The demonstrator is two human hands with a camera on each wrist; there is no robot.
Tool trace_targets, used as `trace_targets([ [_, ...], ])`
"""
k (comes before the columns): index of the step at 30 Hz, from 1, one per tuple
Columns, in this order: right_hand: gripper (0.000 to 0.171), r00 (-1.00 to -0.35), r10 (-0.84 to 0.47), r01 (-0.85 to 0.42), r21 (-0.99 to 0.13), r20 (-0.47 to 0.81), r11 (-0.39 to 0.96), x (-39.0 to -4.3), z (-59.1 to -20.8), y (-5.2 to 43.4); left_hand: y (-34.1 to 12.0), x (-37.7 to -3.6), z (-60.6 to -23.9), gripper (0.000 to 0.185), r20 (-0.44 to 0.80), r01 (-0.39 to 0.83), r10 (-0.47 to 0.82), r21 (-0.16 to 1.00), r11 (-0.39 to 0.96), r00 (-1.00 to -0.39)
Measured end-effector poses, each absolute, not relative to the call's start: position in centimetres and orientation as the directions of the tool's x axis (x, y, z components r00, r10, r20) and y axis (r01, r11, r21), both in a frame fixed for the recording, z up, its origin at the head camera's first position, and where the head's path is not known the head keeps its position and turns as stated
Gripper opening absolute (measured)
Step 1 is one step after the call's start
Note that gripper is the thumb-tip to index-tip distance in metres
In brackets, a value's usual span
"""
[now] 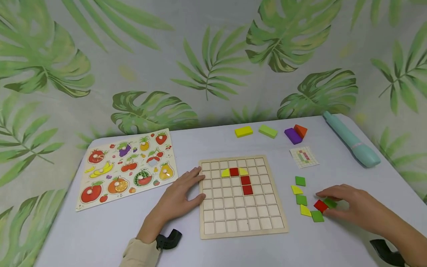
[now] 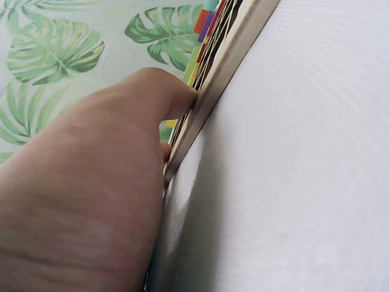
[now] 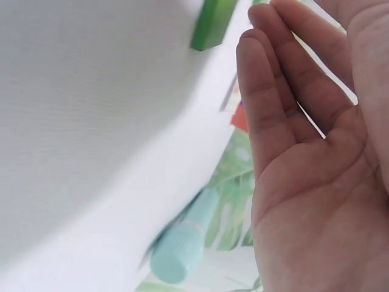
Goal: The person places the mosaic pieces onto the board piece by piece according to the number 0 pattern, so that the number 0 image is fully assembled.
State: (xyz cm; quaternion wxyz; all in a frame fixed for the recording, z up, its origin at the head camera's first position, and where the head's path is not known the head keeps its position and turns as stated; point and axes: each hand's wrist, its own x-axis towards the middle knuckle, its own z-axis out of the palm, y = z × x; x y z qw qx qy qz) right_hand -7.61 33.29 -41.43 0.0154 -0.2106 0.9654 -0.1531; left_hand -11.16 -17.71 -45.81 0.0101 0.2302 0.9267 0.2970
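My left hand [image 1: 178,198] rests at the left side of a wooden grid board [image 1: 208,236], its thumb and fingertips touching the frame. In the left wrist view the thumb [image 2: 179,100] lies against the board's edge. Red tiles [image 1: 245,180] and two yellow quarter-round tiles [image 1: 225,172] sit in the upper cells. On the right, my right hand [image 1: 350,205] hovers low, fingers extended and thumb apart, around a red tile [image 1: 321,205] and a green tile [image 1: 330,203]. The right wrist view shows extended fingers [image 3: 258,91] beside a green tile [image 3: 213,24]; the thumb's contact is unclear.
Green tiles [image 1: 301,200] and yellow tiles [image 1: 297,190] lie right of the board. Behind them are a pattern card [image 1: 304,157], purple [image 1: 293,136], orange [image 1: 300,130], green [image 1: 268,131] and yellow blocks [image 1: 244,131]. A teal bottle-shaped object [image 1: 353,142] lies far right; a fruit puzzle [image 1: 128,167] left.
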Motion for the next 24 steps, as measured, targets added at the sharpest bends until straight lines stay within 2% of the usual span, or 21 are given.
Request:
trace_targets([
  [5, 0.049, -0.916, -0.398, -0.367, -0.314, -0.041, 0.876, -7.6, -41.7, 33.4, -17.8, -11.2, -46.0, 0.059, 0.118, 0.420, 0.431, 0.552, 0.721, -0.895],
  [9, 0.047, -0.916, -0.399, -0.367, -0.311, -0.046, 0.877, -7.7, -41.7, 33.2, -17.8, -11.2, -46.0, 0.059, 0.119, 0.418, 0.431, 0.562, 0.714, -0.895],
  [24, 0.040, -0.906, -0.419, -0.417, -0.298, 0.059, 0.859, -8.0, -41.6, 32.2, -17.8, -11.1, -45.7, 0.059, 0.119, 0.423, 0.435, 0.558, 0.714, -0.892],
])
